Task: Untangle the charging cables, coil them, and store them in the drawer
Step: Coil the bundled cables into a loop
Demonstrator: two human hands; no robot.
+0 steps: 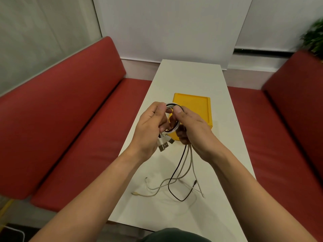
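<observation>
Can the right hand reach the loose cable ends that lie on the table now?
Probably not at once: the right hand is closed on the cable coil together with the left hand. The loose ends lie uncovered on the white table below, so the path is free once it lets go.

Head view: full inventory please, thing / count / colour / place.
Cables: several, white and one black, coiled in the hands, loose ends trailing on the table.
USB plugs: a few, white, hanging below the left hand.
Yellow box: one, mid-table, behind the hands.
Table: one, white, centre.
Benches: two, red, either side.
Plant: one, green, far right, blurred.
Left hand: holds the coil.
Right hand: grips coil and strands.
</observation>
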